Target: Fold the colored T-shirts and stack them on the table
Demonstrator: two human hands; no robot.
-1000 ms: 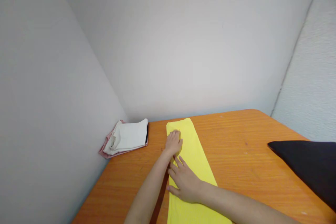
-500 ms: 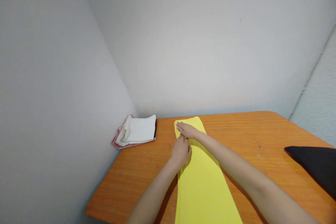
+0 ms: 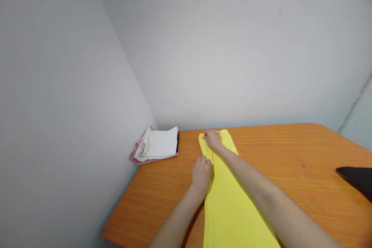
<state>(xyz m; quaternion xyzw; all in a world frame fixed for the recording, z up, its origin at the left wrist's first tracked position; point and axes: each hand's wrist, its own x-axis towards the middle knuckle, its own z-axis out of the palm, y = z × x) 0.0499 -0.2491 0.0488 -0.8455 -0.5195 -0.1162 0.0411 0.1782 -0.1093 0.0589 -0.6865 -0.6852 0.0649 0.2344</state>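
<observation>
A long, narrow piece of folded yellow cloth (image 3: 232,201) lies lengthwise on the table, from the far edge toward me. Its exact kind does not show. My left hand (image 3: 201,172) is closed at the cloth's left side, with the fingers curled over its edge. Farther up, my right hand (image 3: 212,139) pinches the fabric near the far end, close to the left corner. A small raised fold of the yellow fabric runs between both hands. Part of each hand's fingertips is hidden.
Folded white and pink cloths (image 3: 161,143) with a dark piece among them form a stack at the back left, by the wall. Something black (image 3: 356,178) lies at the right. The wooden table (image 3: 290,155) meets the grey wall (image 3: 221,46) at the back.
My right hand has moved up to the far end, its flat fingers now pinched together. My left hand has drawn apart from it, closing on the left edge. The view has shifted slightly right.
</observation>
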